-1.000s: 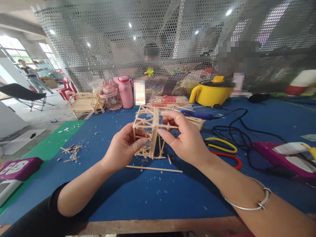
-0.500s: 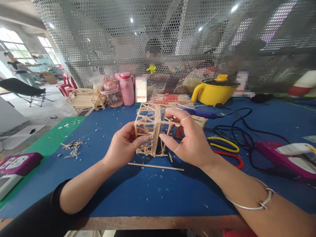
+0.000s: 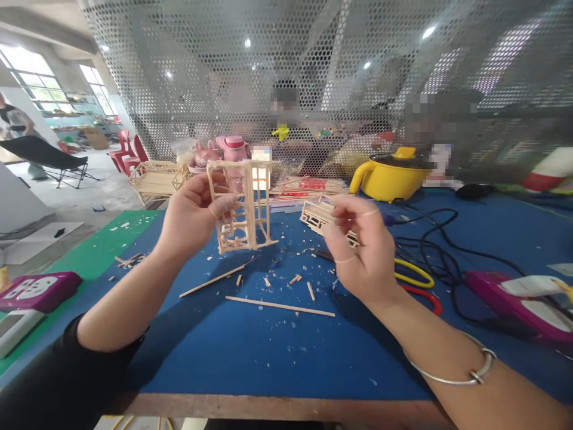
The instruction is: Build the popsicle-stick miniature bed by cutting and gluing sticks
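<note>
My left hand (image 3: 190, 209) is closed on a small frame model (image 3: 250, 206) made of thin wooden sticks, raised upright above the blue tabletop. Thumb and fingers grip its left side. To the right, my right hand (image 3: 362, 245) is apart from the model, its thumb and index finger parted and nothing visible between them. Partly hidden behind that hand lies another stick-built piece (image 3: 316, 216). Below the model, a long loose stick (image 3: 280, 306) and a slanted stick (image 3: 210, 282) rest on the table among short offcuts (image 3: 311, 291).
Scissors with yellow and red handles (image 3: 416, 275) lie right of my right hand, near black cords (image 3: 452, 239). A yellow pot (image 3: 394, 176), stick bundles (image 3: 304, 186) and a pink bottle (image 3: 233, 146) stand at the back. Purple devices (image 3: 514, 292) flank the table.
My left hand has lifted the stick model up and to the left. My right hand has come off it and moved right, uncovering the other stick piece and more offcuts.
</note>
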